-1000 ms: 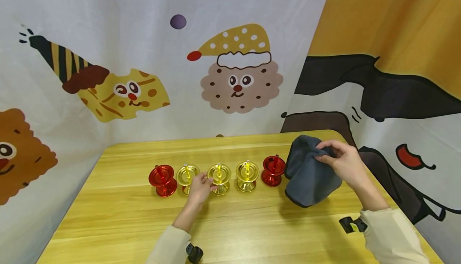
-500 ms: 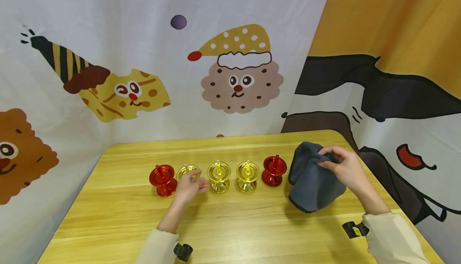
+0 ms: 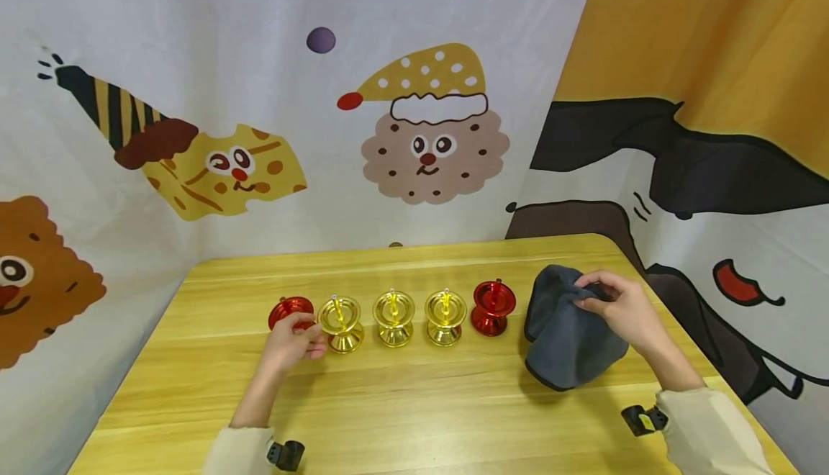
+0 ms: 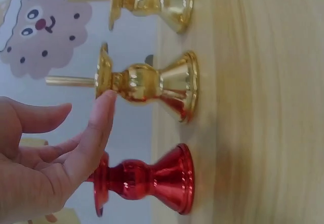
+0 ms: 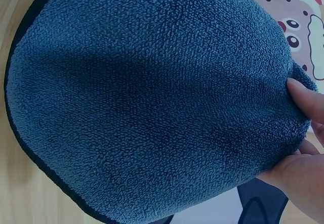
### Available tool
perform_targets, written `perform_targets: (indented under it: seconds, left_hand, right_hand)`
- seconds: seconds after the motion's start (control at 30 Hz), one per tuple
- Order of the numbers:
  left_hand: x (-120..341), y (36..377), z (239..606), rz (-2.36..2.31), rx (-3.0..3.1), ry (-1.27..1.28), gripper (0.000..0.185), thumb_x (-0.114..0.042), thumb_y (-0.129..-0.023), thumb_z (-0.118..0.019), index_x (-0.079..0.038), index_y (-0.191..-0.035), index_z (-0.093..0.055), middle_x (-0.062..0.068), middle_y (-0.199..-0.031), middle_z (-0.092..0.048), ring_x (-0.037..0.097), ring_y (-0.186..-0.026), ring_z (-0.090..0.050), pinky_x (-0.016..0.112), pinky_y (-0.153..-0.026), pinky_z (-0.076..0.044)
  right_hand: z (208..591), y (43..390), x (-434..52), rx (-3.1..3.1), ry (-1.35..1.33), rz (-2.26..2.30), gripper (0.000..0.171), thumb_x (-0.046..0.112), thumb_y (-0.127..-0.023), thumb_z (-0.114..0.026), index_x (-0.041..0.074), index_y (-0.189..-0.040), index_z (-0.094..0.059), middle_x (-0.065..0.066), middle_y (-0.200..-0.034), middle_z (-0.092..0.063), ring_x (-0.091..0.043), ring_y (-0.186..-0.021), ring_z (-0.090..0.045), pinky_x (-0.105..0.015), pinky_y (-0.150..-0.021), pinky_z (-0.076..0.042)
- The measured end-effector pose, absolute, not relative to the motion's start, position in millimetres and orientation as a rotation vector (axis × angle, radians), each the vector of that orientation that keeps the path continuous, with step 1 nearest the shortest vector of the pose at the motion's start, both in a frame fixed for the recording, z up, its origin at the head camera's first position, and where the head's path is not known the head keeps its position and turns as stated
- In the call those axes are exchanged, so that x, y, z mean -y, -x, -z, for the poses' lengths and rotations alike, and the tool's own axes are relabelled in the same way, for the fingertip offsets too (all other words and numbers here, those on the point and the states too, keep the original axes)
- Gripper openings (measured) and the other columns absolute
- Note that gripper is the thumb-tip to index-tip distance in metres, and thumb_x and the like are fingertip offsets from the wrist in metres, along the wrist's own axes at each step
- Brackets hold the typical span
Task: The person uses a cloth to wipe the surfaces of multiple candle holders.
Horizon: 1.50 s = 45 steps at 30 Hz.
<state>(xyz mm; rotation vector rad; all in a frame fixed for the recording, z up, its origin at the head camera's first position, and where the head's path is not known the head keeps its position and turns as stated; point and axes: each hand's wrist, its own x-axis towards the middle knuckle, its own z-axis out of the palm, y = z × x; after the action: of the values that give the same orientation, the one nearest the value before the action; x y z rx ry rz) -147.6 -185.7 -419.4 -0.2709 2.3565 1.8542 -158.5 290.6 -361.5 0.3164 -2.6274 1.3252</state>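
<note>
Red candlestick [image 3: 289,312] sat before the loose-fingered, empty left hand [image 3: 291,343], best gripped at its waist, while the right hand [image 3: 615,307] pinched the grey cloth [image 3: 570,335].

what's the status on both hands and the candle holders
Left hand open, fingers at the far-left red holder, fingertip brushing the gold holder beside it. Right hand pinches grey cloth. Nothing in the way.

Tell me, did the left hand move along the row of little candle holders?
Yes. The left hand slid leftward along the row, from the middle gold candle holder a second ago to the red candle holder at the left end.
</note>
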Motion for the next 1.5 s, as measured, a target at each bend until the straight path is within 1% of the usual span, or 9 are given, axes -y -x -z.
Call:
perform_targets:
  seconds: [0.2, 0.33, 0.6, 0.73, 0.83, 1.03, 1.17, 1.3, 1.5]
  left_hand:
    - [188.0, 150.3, 424.7, -1.880, -2.321, 0.257, 0.041, 0.010, -0.090, -0.044, 0.020, -0.128, -0.031, 0.029, -0.092, -0.058, 0.028, -0.075, -0.065, 0.032, -0.066, -0.057]
    - [183.2, 153.0, 425.9, -1.975, -2.243, 0.304, 0.044, 0.012, -0.090, -0.043, 0.023, -0.129, -0.026, 0.029, -0.091, -0.054, 0.026, -0.074, -0.064, 0.031, -0.068, -0.056]
    - [174.5, 154.9, 428.1, -1.942, -2.336, 0.377, 0.039, 0.003, -0.092, -0.048, 0.024, -0.123, -0.035, 0.023, -0.088, -0.055, 0.015, -0.064, -0.062, 0.028, -0.064, -0.056]
    - [173.2, 153.5, 424.7, -2.021, -2.308, 0.401, 0.034, 0.006, -0.090, -0.049, 0.022, -0.118, -0.040, 0.016, -0.082, -0.052, 0.011, -0.061, -0.059, 0.023, -0.061, -0.056]
    - [173.4, 150.7, 416.2, -2.097, -2.233, 0.401, 0.033, 0.007, -0.090, -0.047, 0.020, -0.119, -0.039, 0.015, -0.087, -0.050, 0.012, -0.067, -0.058, 0.020, -0.064, -0.055]
    - [170.4, 143.6, 389.3, -2.123, -2.133, 0.285, 0.033, 0.004, -0.093, -0.044, 0.018, -0.122, -0.036, 0.022, -0.102, -0.051, 0.015, -0.078, -0.060, 0.022, -0.073, -0.054]
    - [158.8, 139.5, 372.7, -2.114, -2.076, 0.178, 0.033, 0.003, -0.094, -0.044, 0.017, -0.122, -0.036, 0.020, -0.098, -0.051, 0.016, -0.078, -0.060, 0.024, -0.075, -0.054]
    - [137.9, 137.7, 362.5, -2.147, -2.001, 0.078, 0.031, 0.004, -0.093, -0.045, 0.017, -0.121, -0.039, 0.018, -0.096, -0.052, 0.017, -0.078, -0.060, 0.024, -0.075, -0.054]
    - [103.2, 138.7, 357.2, -2.195, -1.899, -0.022, 0.029, 0.006, -0.091, -0.046, 0.018, -0.118, -0.042, 0.022, -0.097, -0.050, 0.021, -0.079, -0.060, 0.026, -0.076, -0.054]
  right_hand:
    - [363.4, 158.8, -289.6, 2.640, -0.327, -1.298, 0.020, -0.005, -0.079, -0.065, 0.000, -0.098, -0.062, -0.006, -0.092, -0.060, -0.004, -0.078, -0.058, -0.017, -0.064, -0.051]
    - [363.2, 158.9, -289.2, 2.645, -0.334, -1.310, 0.021, -0.007, -0.079, -0.064, -0.001, -0.098, -0.061, -0.009, -0.093, -0.060, -0.005, -0.077, -0.059, -0.018, -0.064, -0.051]
    - [361.2, 158.7, -288.7, 2.641, -0.361, -1.349, 0.021, -0.009, -0.080, -0.062, -0.003, -0.100, -0.060, -0.013, -0.097, -0.058, -0.006, -0.077, -0.061, -0.019, -0.064, -0.053]
    - [357.6, 157.6, -288.0, 2.613, -0.388, -1.351, 0.020, -0.009, -0.080, -0.063, -0.003, -0.099, -0.060, -0.008, -0.094, -0.059, -0.011, -0.076, -0.062, -0.019, -0.064, -0.053]
    - [351.7, 157.1, -286.0, 2.589, -0.403, -1.336, 0.021, -0.010, -0.079, -0.063, -0.003, -0.098, -0.061, -0.003, -0.093, -0.060, -0.011, -0.076, -0.063, -0.018, -0.063, -0.053]
    - [329.9, 155.3, -273.4, 2.578, -0.400, -1.292, 0.022, -0.008, -0.080, -0.064, 0.000, -0.100, -0.061, -0.006, -0.095, -0.059, -0.008, -0.077, -0.063, -0.016, -0.065, -0.052]
    - [315.1, 155.4, -257.3, 2.541, -0.429, -1.330, 0.025, -0.008, -0.079, -0.065, -0.002, -0.102, -0.059, -0.003, -0.099, -0.057, -0.003, -0.080, -0.061, -0.014, -0.067, -0.051]
    - [306.8, 156.3, -235.4, 2.473, -0.499, -1.386, 0.031, -0.012, -0.077, -0.065, -0.004, -0.106, -0.056, -0.007, -0.101, -0.055, -0.002, -0.083, -0.058, -0.014, -0.067, -0.051]
    - [312.1, 154.9, -197.0, 2.431, -0.649, -1.450, 0.036, -0.013, -0.075, -0.066, -0.004, -0.108, -0.055, -0.015, -0.098, -0.057, -0.008, -0.085, -0.058, -0.016, -0.068, -0.050]
